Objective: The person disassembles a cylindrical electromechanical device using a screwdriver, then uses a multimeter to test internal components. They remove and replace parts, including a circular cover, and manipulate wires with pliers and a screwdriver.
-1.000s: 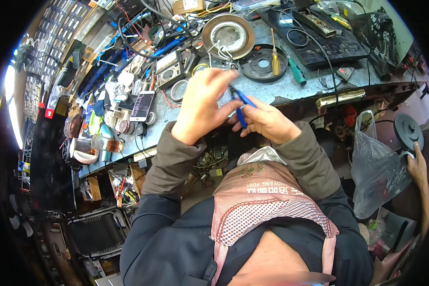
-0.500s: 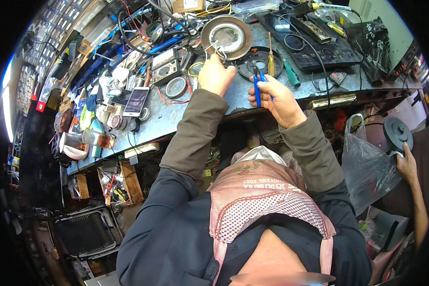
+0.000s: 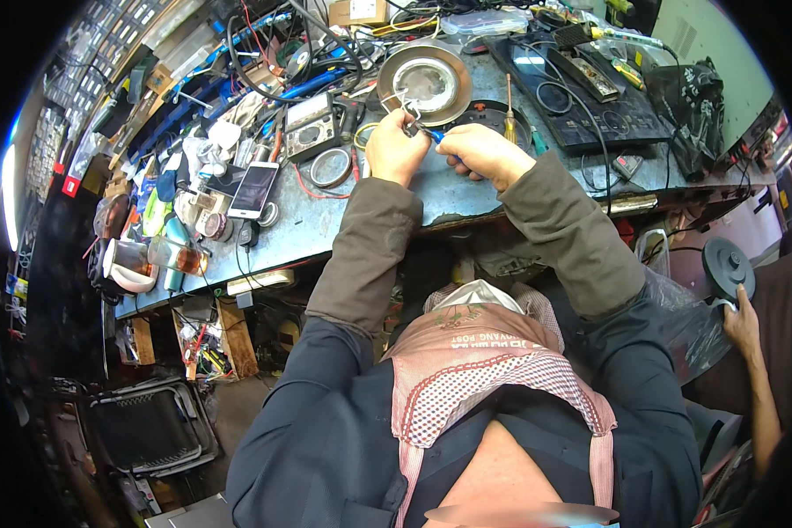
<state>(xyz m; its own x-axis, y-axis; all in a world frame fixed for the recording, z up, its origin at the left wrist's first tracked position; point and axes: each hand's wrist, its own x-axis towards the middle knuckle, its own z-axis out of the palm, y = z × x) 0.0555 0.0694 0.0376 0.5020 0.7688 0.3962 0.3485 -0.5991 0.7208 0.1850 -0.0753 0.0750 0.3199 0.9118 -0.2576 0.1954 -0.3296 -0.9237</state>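
My left hand [image 3: 397,147] is closed around white wires [image 3: 404,102], whose loose ends stick up past the fingers. My right hand [image 3: 481,153] grips small blue-handled pliers [image 3: 435,136], with their tip up against my left fingers. The jaws are mostly hidden there, so what they bite on cannot be made out. Just beyond both hands lies a round metal dish [image 3: 456,69] with a pale ring inside. A black round plastic base [image 3: 525,134] sits to its right, partly behind my right hand, with a yellow-handled screwdriver [image 3: 509,125] across it.
Left of my hands are a multimeter [image 3: 312,136], a clear-topped ring [image 3: 329,167] and a phone [image 3: 254,189]. A black flat panel [image 3: 603,114] with cables lies back right. At far right another person's hand [image 3: 744,326] holds a black round kettle base [image 3: 728,267] beside a plastic bag [image 3: 691,326].
My right hand has swung left and turned, bringing the pliers from upright and apart to my left hand. The left hand keeps the wires. The bench view has shifted slightly.
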